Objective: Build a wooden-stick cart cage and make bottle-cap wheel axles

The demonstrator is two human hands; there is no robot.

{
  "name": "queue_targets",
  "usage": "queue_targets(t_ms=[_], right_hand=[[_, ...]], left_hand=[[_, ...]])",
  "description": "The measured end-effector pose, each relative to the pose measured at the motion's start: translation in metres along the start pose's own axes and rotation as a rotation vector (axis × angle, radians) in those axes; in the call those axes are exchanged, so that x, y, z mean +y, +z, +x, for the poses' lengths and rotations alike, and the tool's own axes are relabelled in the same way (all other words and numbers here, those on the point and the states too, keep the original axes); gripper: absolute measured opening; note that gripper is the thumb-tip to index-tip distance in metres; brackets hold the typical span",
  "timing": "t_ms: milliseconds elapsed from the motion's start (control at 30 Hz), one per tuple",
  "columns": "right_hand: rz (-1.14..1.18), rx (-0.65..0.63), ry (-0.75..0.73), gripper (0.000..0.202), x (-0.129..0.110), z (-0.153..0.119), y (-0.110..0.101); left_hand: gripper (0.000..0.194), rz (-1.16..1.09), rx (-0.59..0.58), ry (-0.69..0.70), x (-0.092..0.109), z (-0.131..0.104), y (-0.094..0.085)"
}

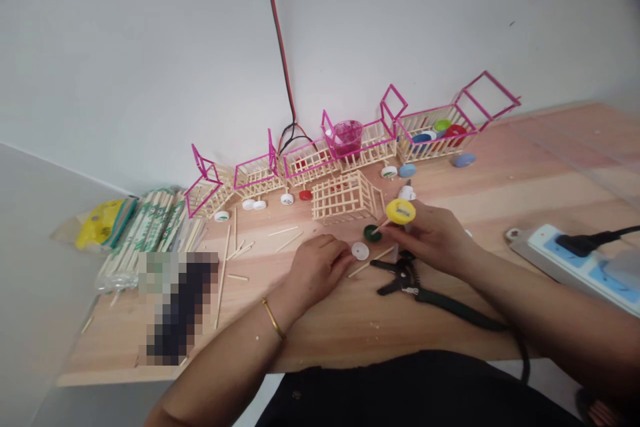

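Note:
My left hand [323,265] rests low over the table, thumb and fingertips closed on the edge of a white round cap [360,251]. In my right hand [433,237], the fingers pinch a thin wooden stick [384,223] that has a yellow cap [401,211] by its upper end and a dark green cap [373,233] at its lower end. Just behind the hands lies a small slatted stick frame [345,197]. A white glue bottle [407,193] is partly hidden behind the yellow cap.
Stick carts with pink rims [257,172] and cap wheels line the wall. Black-handled cutters [400,277] lie below my right hand; a power strip [585,267] is at right. Loose sticks [223,273], packaged sticks [150,233] and a yellow bag [103,221] are at left.

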State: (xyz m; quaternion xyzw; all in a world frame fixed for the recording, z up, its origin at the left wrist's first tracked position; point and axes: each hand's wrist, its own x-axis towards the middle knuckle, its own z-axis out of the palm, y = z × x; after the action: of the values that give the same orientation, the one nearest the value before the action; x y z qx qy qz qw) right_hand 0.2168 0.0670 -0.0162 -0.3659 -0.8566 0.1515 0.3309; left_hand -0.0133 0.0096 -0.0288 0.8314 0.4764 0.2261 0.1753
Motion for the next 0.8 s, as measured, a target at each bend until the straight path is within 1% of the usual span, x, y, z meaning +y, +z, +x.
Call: queue_targets(t_ms=[67,167,300,400,567,733,800], right_hand=[[0.083,0.018,0.08,0.012,-0.002,0.0,-0.004],[0.257,-0.013,0.191,0.013,-0.007,0.0,-0.007],[0.511,-0.092,0.253,0.015,-0.012,0.0,-0.009],[0.532,-0.094,0.239,0.014,-0.014,0.0,-0.009],[0.506,-0.084,0.214,0.012,-0.014,-0.002,-0.01],[0.624,-0.12,0.239,0.01,-0.019,-0.002,-0.009],[0.627,-0.117,0.228,0.009,-0.022,-0.002,-0.008]], left_hand=[[0.021,-0.014,0.001,-0.011,0.0,0.0,-0.001],[0.022,-0.049,0.038,-0.033,0.001,-0.001,-0.001],[0.039,-0.09,0.103,-0.039,0.002,-0.003,-0.001],[0.044,-0.104,0.122,-0.007,0.003,-0.003,-0.002],[0.046,-0.13,0.081,0.001,0.004,-0.002,-0.004],[0.044,-0.139,0.077,-0.003,0.005,-0.002,-0.004],[0.043,-0.145,0.069,-0.001,0.005,-0.002,-0.004]])
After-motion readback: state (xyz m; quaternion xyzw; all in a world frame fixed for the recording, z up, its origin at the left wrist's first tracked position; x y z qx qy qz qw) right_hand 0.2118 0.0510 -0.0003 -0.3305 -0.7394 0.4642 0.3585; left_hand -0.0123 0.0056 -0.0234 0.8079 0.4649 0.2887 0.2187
